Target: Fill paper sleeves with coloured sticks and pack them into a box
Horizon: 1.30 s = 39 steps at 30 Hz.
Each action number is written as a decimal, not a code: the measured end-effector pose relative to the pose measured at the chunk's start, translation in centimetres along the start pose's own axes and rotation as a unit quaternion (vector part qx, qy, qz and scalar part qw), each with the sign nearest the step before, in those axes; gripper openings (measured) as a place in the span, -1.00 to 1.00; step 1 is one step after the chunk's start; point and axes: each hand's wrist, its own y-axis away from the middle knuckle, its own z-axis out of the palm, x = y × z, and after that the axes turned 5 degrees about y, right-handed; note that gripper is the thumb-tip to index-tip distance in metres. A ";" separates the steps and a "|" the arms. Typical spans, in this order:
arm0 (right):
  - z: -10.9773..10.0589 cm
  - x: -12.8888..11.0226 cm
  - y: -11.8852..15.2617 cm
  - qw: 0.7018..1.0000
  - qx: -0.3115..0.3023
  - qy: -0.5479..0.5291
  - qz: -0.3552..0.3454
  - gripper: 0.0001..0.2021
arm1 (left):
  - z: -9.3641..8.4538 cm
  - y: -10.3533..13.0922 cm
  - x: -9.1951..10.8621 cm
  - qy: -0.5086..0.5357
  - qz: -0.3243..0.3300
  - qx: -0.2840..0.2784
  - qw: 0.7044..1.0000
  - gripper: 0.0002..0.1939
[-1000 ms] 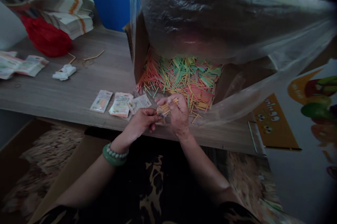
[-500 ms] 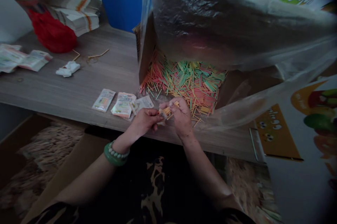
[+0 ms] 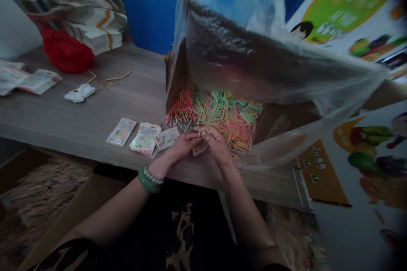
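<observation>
Nearest, we note a green bangle [image 3: 146, 182] on the person's left arm [image 3: 111, 218]. Beyond it, the left hand [image 3: 182, 146] and right hand [image 3: 218, 143] meet near the front edge of the tabletop [image 3: 143, 97], the fingers of both closed on a small clear packet [image 3: 199, 149]; its contents we cannot tell. Left of the hands, we record printed sachets [image 3: 145, 137] lying flat. Just past the hands, we find loose coloured sticks [image 3: 222, 112] heaped in a plastic-lined carton [image 3: 174, 86]. Farther back at left, we observe a red bag [image 3: 68, 52] beside stacked packaging [image 3: 98, 35].
</observation>
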 end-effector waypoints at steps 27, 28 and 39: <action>4.9 2.0 4.6 0.997 -0.030 -0.045 0.048 -0.79 | -1.0 6.1 2.2 0.000 0.086 0.090 0.992 -0.73; 5.6 1.9 4.6 0.996 -0.049 -0.051 0.054 -0.77 | -1.4 6.7 2.3 -0.032 0.087 0.097 0.991 -0.73; 9.2 1.8 2.1 0.905 -0.080 0.408 -0.088 -0.64 | -16.1 8.5 3.6 -0.437 -0.041 0.395 0.807 -0.70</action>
